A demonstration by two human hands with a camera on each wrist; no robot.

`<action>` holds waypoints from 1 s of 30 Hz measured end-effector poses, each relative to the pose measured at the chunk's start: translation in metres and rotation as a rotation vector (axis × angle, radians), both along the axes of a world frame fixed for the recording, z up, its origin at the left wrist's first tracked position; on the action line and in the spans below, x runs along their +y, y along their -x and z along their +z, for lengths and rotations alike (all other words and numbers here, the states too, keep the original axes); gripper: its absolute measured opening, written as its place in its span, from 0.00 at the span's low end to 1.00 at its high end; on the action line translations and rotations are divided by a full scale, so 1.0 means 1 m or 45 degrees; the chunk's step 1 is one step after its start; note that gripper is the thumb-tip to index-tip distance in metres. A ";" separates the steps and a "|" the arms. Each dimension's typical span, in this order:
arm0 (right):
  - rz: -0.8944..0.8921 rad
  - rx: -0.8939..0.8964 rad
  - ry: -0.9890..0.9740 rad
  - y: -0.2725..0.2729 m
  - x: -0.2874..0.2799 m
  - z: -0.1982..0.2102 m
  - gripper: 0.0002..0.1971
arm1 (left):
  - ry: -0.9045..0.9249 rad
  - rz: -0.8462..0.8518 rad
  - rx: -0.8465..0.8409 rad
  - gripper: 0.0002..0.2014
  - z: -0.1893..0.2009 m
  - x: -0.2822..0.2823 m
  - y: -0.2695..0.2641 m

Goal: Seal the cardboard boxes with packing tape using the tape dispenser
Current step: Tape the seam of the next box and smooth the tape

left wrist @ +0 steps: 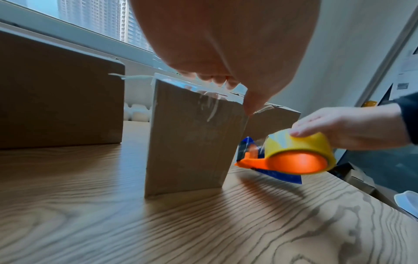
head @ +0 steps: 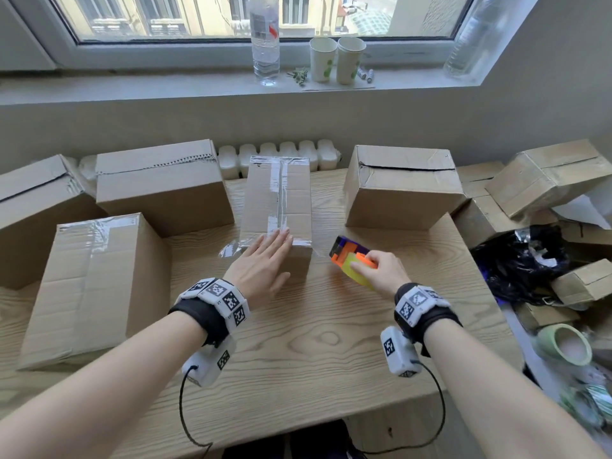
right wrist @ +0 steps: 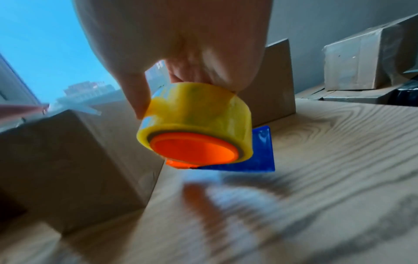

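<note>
Now, by label:
Landmark: the middle box, upright on the wooden table, clear tape already running down its top seam and over the near edge.
Left hand: flat, fingers straight, pressing the tape down at the box's near top edge.
Right hand: fingers curled round the tape dispenser, held just right of the box and, as the left wrist view shows it, clear of the table.
Dispenser build: glossy yellow roll on an orange hub, flat blue plate at the front; hard plastic.
Handling, my judgement: light and rigid; best held round the roll, away from the cutter end. Loose tape looks thin, clingy, quick to wrinkle.
Boxes: matte corrugated card, stiff, probably light; an unsealed box stands right of the middle one.
</note>
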State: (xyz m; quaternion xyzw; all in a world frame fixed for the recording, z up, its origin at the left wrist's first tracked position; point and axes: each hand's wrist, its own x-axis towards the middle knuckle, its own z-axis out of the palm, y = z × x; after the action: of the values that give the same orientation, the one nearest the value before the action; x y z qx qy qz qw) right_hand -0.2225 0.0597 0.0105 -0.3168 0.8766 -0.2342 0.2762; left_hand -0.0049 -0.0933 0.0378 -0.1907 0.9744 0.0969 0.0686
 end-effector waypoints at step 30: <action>0.169 0.092 0.321 -0.099 -0.029 0.020 0.34 | -0.591 0.500 0.529 0.34 -0.020 0.004 -0.048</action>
State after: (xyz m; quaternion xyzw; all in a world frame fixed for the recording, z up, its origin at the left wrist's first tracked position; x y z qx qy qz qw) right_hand -0.1239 0.0312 0.0307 -0.4146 0.8268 -0.3119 0.2173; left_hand 0.0434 -0.0891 0.0179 -0.3296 0.8645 0.3635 -0.1092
